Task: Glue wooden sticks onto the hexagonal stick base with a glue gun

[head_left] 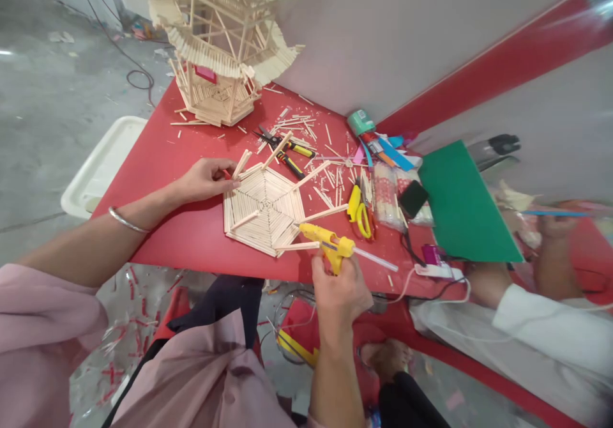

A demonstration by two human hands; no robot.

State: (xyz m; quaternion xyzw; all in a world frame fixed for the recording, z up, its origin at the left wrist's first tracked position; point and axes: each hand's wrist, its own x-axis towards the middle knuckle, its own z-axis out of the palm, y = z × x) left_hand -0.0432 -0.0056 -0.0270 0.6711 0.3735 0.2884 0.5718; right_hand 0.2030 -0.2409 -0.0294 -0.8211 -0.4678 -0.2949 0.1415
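Observation:
An octagonal panel of wooden sticks (244, 195) lies on the red table, with several stick posts jutting up and outward from its rim. My left hand (205, 180) is at the panel's upper left edge, its fingers closed around the foot of a short wooden stick post (242, 164). In my right hand (342, 287) is a yellow glue gun (330, 241), a clear glue stick poking from its back. The gun's nozzle points left, over the panel's right edge, close to a post there. Whether the nozzle touches the wood, I cannot tell.
A tall stick pagoda (218, 64) stands at the table's back left. Black-and-yellow pliers (287, 153), yellow-handled scissors (360, 211) and loose stick pieces lie beyond the panel. To the right are a green board (472, 201), a power strip (438, 271) and another person's white sleeve (550, 326).

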